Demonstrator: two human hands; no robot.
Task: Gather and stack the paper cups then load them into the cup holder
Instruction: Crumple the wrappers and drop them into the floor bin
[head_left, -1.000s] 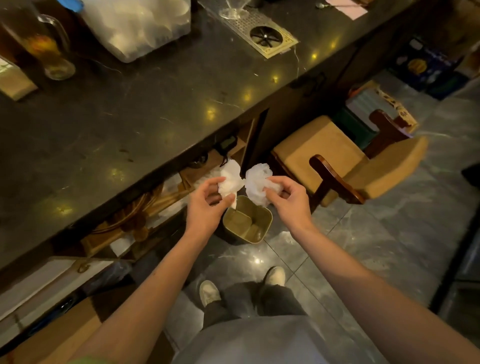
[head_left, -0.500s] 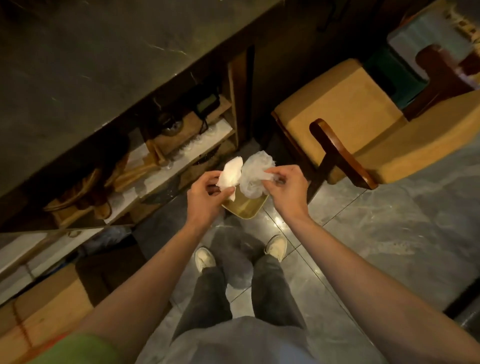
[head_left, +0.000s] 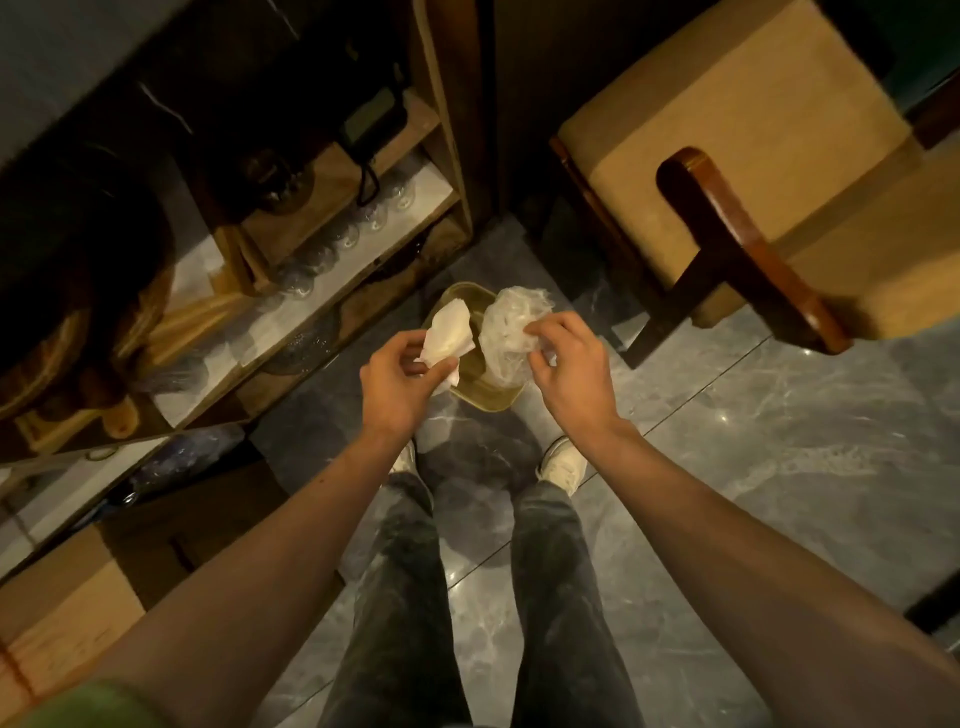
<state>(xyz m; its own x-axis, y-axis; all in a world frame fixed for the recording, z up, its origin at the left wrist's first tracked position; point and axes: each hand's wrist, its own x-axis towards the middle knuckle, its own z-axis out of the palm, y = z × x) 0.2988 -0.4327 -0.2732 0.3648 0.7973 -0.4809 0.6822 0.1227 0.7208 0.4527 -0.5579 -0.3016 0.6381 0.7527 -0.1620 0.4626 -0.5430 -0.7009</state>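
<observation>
My left hand (head_left: 400, 376) pinches a crumpled white paper napkin (head_left: 447, 335). My right hand (head_left: 569, 364) grips a wad of crinkled clear plastic wrap (head_left: 511, 332). Both pieces hang side by side just above a small gold-coloured bin (head_left: 485, 397) that stands on the grey floor between my hands, in front of my feet. No paper cups and no cup holder are in view.
A dark counter with open wooden shelves (head_left: 332, 260) holding glassware and cables runs along the left. A tan upholstered chair with a dark wooden arm (head_left: 737, 244) stands at the right. A cardboard box (head_left: 67, 608) sits low at the left. Grey marble floor tiles (head_left: 779, 457) lie around my legs.
My head has tilted down, so the counter top has left the view. Both hands have lowered the napkin and the plastic wrap closer over the gold bin.
</observation>
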